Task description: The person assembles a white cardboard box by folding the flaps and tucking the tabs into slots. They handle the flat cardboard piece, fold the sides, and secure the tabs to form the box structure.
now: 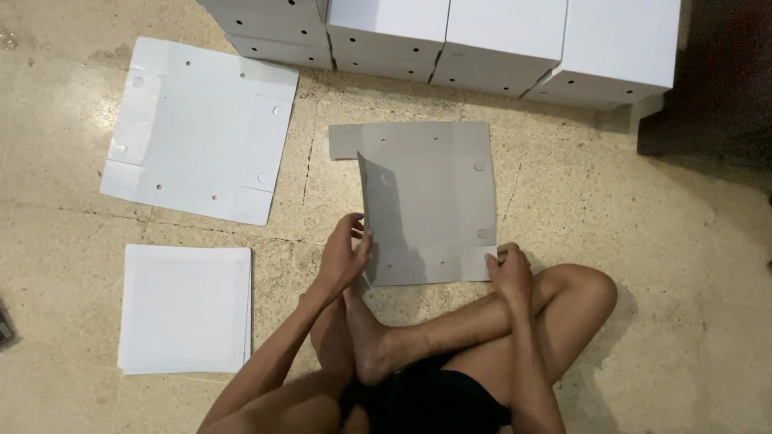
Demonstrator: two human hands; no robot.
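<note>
Two hands work one grey cardboard sheet that lies flat on the speckled stone floor in the middle of the frame, just in front of the person's crossed legs. The left hand has its fingers curled around the sheet's left flap, which stands lifted along a crease while the rest stays flat; the thumb appears to sit on the inner face, pinching the flap's lower edge. The right hand is pressed down, fingers together, on the sheet's lower right corner, holding it to the floor. Small punched holes dot the grey sheet near its edges. To do this fold well, I judge that the right hand should keep the base pinned so the sheet does not slide, while the left runs the flap up evenly along the whole scored line rather than from one end, so the crease comes out straight. At the upper left of the frame lies a white cut sheet with the same holes, flat and well apart from the hands. At the lower left sits a neat stack of white sheets. Along the top edge stands a row of finished white boxes, just beyond the grey sheet's far edge.
</note>
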